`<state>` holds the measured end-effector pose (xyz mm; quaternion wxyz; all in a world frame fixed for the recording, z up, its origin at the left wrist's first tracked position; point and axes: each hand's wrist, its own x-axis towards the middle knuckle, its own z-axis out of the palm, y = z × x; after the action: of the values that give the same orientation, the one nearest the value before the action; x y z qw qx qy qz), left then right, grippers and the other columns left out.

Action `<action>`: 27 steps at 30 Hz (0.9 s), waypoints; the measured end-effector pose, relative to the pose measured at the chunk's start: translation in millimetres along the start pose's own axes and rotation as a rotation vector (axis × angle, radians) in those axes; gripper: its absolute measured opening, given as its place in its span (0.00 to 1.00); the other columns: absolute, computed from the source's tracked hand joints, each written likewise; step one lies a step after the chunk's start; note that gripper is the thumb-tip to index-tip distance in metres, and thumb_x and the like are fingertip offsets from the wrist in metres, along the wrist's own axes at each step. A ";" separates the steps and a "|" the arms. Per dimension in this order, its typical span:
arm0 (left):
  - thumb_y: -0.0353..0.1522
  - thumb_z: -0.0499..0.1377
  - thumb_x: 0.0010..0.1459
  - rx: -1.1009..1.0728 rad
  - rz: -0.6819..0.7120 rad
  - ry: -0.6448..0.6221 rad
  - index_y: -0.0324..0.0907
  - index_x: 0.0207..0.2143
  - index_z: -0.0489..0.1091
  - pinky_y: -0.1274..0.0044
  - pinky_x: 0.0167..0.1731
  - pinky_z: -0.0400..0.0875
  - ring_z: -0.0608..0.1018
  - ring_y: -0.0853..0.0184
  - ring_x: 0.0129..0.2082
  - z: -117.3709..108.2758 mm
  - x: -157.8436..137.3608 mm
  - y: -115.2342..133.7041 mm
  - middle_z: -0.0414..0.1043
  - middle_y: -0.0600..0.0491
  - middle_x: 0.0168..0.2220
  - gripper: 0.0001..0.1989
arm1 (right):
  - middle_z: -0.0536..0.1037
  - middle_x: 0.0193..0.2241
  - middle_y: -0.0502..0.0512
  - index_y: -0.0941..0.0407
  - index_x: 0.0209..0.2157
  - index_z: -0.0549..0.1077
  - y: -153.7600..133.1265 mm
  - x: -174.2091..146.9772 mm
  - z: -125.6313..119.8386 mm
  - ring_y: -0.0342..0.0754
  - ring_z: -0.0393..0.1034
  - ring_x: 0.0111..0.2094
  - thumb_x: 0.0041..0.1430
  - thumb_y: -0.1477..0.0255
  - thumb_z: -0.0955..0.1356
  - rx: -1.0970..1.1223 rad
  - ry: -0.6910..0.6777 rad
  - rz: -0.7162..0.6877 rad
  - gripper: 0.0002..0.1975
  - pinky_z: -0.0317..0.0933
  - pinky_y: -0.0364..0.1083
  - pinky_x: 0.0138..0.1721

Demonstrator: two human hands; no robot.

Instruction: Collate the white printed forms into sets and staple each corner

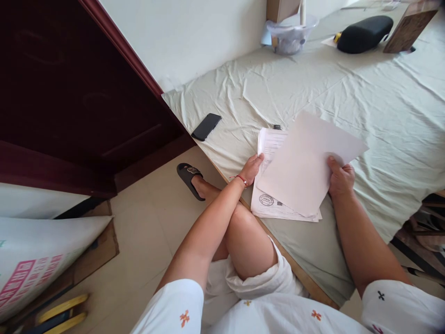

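Observation:
A blank sheet of paper point(306, 162) is tilted over a stack of printed papers point(269, 144) on the cloth-covered table. My right hand point(341, 177) pinches the blank sheet by its right edge, thumb on top and fingers curled beneath. At the stack's left edge, my left hand point(253, 169) is closed on the printed papers, its thumb lying along the margin. A round black stamp mark shows near the stack's lower left corner. The blank sheet hides most of the printing. A small black object point(276, 127) peeks out just behind the stack.
A black phone point(206, 127) lies near the table's left edge. Against the wall stand a clear plastic tub point(292, 35), a black case point(365, 35) and a brown board point(410, 30). Pale wrinkled cloth point(236, 102) covers the table. A printed sack point(41, 260) rests at lower left.

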<state>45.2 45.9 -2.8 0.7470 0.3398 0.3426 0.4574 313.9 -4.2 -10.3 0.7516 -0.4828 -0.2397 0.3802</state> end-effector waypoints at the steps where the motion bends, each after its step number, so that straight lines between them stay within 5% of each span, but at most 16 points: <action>1: 0.41 0.69 0.57 -0.003 0.010 0.004 0.38 0.42 0.80 0.64 0.66 0.63 0.76 0.53 0.62 -1.0 0.3 -0.3 0.84 0.45 0.47 0.17 | 0.83 0.35 0.53 0.59 0.36 0.80 -0.5 1.2 -0.5 0.44 0.75 0.31 0.38 0.69 0.81 0.012 0.031 -0.011 0.20 0.73 0.44 0.38; 8: 0.38 0.67 0.59 0.004 0.030 0.041 0.39 0.43 0.80 0.66 0.68 0.62 0.75 0.56 0.63 -6.5 4.7 -3.3 0.84 0.48 0.47 0.13 | 0.82 0.34 0.51 0.59 0.37 0.80 -6.4 10.0 -12.4 0.44 0.76 0.30 0.45 0.71 0.79 0.028 0.108 0.060 0.16 0.74 0.44 0.36; 27: 0.39 0.67 0.59 0.024 0.035 0.037 0.38 0.41 0.80 0.67 0.66 0.63 0.76 0.56 0.62 -9.1 6.2 -4.1 0.83 0.46 0.48 0.13 | 0.83 0.33 0.51 0.59 0.36 0.82 -8.3 8.7 -11.4 0.44 0.76 0.29 0.42 0.71 0.78 0.039 0.099 0.065 0.16 0.77 0.45 0.36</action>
<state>41.8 51.9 -12.3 0.7283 0.3463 0.3557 0.4723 330.2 -5.4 -7.6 0.7591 -0.4938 -0.1792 0.3845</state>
